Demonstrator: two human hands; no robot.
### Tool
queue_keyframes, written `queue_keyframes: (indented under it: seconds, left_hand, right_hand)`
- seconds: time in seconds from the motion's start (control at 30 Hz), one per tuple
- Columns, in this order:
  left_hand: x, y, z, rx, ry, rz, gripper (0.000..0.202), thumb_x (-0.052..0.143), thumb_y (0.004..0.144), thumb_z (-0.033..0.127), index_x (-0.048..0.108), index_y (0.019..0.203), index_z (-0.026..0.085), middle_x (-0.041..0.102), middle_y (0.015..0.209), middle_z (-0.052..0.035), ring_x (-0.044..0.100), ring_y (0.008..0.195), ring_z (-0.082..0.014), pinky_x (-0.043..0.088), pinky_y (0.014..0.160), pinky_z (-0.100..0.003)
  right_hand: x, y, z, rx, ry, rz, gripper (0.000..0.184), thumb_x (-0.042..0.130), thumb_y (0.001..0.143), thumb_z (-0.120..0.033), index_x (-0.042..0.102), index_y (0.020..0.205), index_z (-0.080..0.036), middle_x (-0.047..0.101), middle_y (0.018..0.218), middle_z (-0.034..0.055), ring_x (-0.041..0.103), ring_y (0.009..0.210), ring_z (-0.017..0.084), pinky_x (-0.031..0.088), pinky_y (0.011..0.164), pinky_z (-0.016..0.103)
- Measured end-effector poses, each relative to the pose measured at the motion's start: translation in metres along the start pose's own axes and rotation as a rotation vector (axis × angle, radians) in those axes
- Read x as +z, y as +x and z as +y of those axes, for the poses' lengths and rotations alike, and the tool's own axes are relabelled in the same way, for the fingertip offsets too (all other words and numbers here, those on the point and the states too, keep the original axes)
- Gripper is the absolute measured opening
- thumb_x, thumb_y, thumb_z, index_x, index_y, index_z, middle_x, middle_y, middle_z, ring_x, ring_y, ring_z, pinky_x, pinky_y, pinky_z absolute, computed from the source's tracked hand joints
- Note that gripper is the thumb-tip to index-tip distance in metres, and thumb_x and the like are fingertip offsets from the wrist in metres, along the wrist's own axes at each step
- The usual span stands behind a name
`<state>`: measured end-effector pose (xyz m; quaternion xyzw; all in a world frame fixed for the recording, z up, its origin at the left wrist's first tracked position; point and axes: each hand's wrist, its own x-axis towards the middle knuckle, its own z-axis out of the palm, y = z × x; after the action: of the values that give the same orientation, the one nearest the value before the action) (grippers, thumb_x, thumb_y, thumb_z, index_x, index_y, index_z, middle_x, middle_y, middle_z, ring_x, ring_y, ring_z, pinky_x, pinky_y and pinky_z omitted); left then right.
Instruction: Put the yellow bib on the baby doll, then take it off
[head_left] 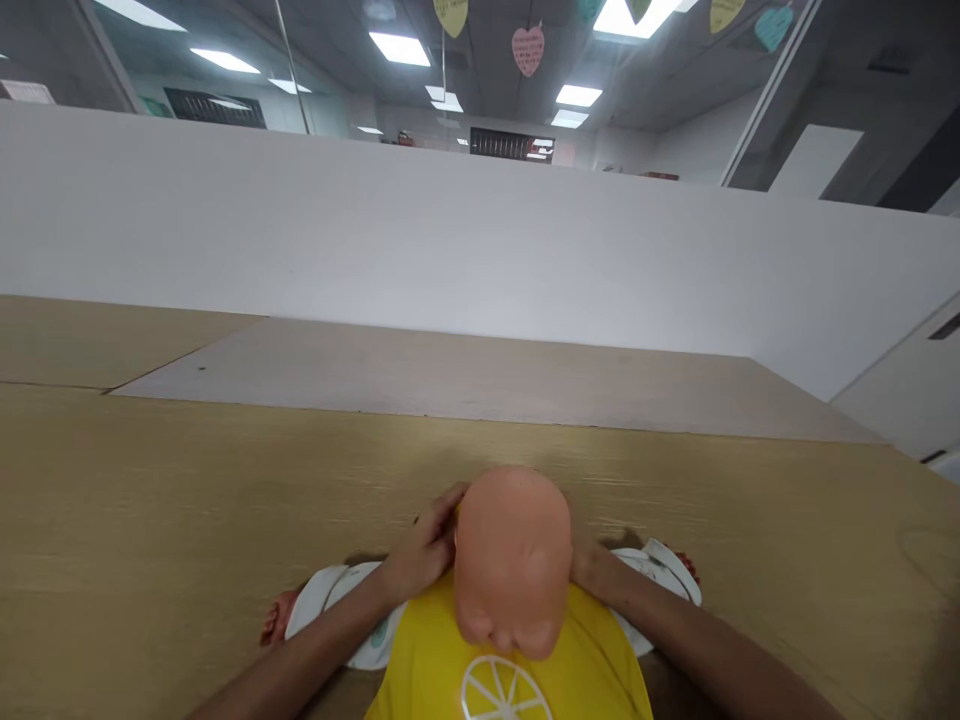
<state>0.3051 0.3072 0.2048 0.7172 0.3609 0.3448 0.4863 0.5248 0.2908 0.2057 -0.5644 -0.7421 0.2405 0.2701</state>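
A baby doll (513,560) with a smooth bald head is at the bottom centre, its nose toward me. Yellow cloth (420,650) with a white citrus-slice print spreads below its face. White patterned sleeves or legs (330,590) stretch out to both sides, ending in small reddish hands or feet. My left hand (429,545) is closed against the left side of the doll's head, its fingers curving behind. On the opposite side, my right hand (585,558) presses by the head and neck; its fingers are hidden behind the doll.
Under the doll lies a wood-toned surface (187,500). A paler panel (480,375) runs along its far side, up to a low white wall (465,240). Above the wall is glass with heart-shaped paper notes (528,50). A white panel (911,390) stands at the right.
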Motion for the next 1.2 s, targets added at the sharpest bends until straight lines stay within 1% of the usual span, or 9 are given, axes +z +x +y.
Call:
queue_keyframes:
  seconds: [0.13, 0.27, 0.33, 0.47, 0.57, 0.67, 0.77, 1.0, 1.2]
  left_hand:
    - [0.005, -0.006, -0.011, 0.016, 0.052, 0.086, 0.055, 0.044, 0.083, 0.020, 0.046, 0.137, 0.012, 0.052, 0.142, -0.0141, 0.049, 0.132, -0.0219, 0.039, 0.114, -0.038]
    - [0.002, -0.008, -0.006, 0.066, 0.177, 0.086, 0.056, 0.037, 0.087, 0.019, 0.043, 0.142, 0.013, 0.056, 0.138, -0.0137, 0.054, 0.126, -0.0189, 0.042, 0.110, -0.033]
    - [0.000, -0.009, 0.005, 0.049, 0.402, 0.091, 0.058, 0.035, 0.086, 0.017, 0.043, 0.143, 0.016, 0.063, 0.129, -0.0119, 0.060, 0.117, -0.0192, 0.047, 0.103, -0.032]
    - [0.002, -0.010, 0.030, -0.130, 0.993, 0.062, 0.056, 0.036, 0.086, 0.019, 0.048, 0.140, 0.022, 0.069, 0.112, -0.0108, 0.068, 0.093, -0.0241, 0.053, 0.083, -0.036]
    - [0.004, -0.007, 0.040, -0.210, 1.196, -0.028, 0.056, 0.036, 0.087, 0.020, 0.046, 0.142, 0.019, 0.069, 0.108, -0.0137, 0.068, 0.090, -0.0276, 0.052, 0.075, -0.037]
    - [0.006, -0.002, 0.036, -0.250, 1.245, -0.106, 0.055, 0.033, 0.089, 0.019, 0.045, 0.142, 0.013, 0.068, 0.109, -0.0179, 0.068, 0.090, -0.0294, 0.051, 0.072, -0.038]
    - [0.007, 0.002, 0.029, -0.257, 1.253, -0.123, 0.056, 0.032, 0.088, 0.017, 0.043, 0.143, 0.009, 0.066, 0.111, -0.0212, 0.068, 0.092, -0.0294, 0.051, 0.073, -0.038]
    - [0.010, 0.004, 0.029, -0.292, 1.230, -0.150, 0.057, 0.033, 0.089, 0.018, 0.039, 0.145, 0.008, 0.066, 0.113, -0.0223, 0.068, 0.096, -0.0288, 0.051, 0.077, -0.037]
    - [0.010, 0.006, 0.030, -0.300, 1.199, -0.164, 0.054, 0.031, 0.090, 0.017, 0.045, 0.141, 0.009, 0.067, 0.115, -0.0213, 0.067, 0.100, -0.0303, 0.051, 0.079, -0.039]
  right_hand:
    - [-0.008, -0.016, 0.010, -0.112, 0.107, 0.111, 0.056, 0.055, 0.077, -0.025, 0.048, 0.132, -0.019, 0.062, 0.123, 0.0113, 0.063, 0.107, 0.025, 0.052, 0.095, 0.037]
    - [-0.012, -0.037, 0.010, 0.002, -0.064, 0.065, 0.068, 0.045, 0.080, -0.024, 0.030, 0.146, -0.017, 0.057, 0.132, 0.0172, 0.063, 0.109, 0.031, 0.051, 0.093, 0.047]
    - [-0.011, -0.044, 0.009, 0.071, -0.116, 0.038, 0.069, 0.043, 0.081, -0.023, 0.026, 0.148, -0.016, 0.058, 0.130, 0.0184, 0.064, 0.108, 0.031, 0.052, 0.092, 0.046]
    - [-0.007, -0.045, 0.009, 0.043, -0.167, 0.025, 0.080, 0.045, 0.082, -0.029, 0.013, 0.152, -0.008, 0.062, 0.122, 0.0214, 0.065, 0.106, 0.031, 0.053, 0.088, 0.042]
    - [-0.006, -0.038, 0.008, 0.086, -0.263, -0.040, 0.081, 0.045, 0.080, -0.023, 0.011, 0.152, -0.006, 0.064, 0.118, 0.0207, 0.066, 0.103, 0.031, 0.053, 0.086, 0.043]
    - [-0.006, -0.030, 0.006, 0.163, -0.346, -0.122, 0.082, 0.042, 0.077, -0.015, 0.013, 0.152, -0.006, 0.063, 0.120, 0.0207, 0.065, 0.105, 0.031, 0.052, 0.087, 0.041]
    - [-0.005, -0.025, 0.005, 0.189, -0.348, -0.164, 0.083, 0.043, 0.077, -0.014, 0.010, 0.153, -0.004, 0.064, 0.119, 0.0208, 0.065, 0.106, 0.032, 0.051, 0.087, 0.041]
    - [-0.003, -0.022, 0.008, 0.215, -0.308, -0.184, 0.082, 0.044, 0.077, -0.012, 0.012, 0.153, -0.004, 0.064, 0.119, 0.0202, 0.065, 0.106, 0.032, 0.050, 0.087, 0.039]
    - [0.000, -0.020, 0.015, 0.217, -0.290, -0.176, 0.079, 0.044, 0.077, -0.010, 0.017, 0.152, -0.006, 0.066, 0.116, 0.0184, 0.066, 0.103, 0.033, 0.050, 0.084, 0.039]
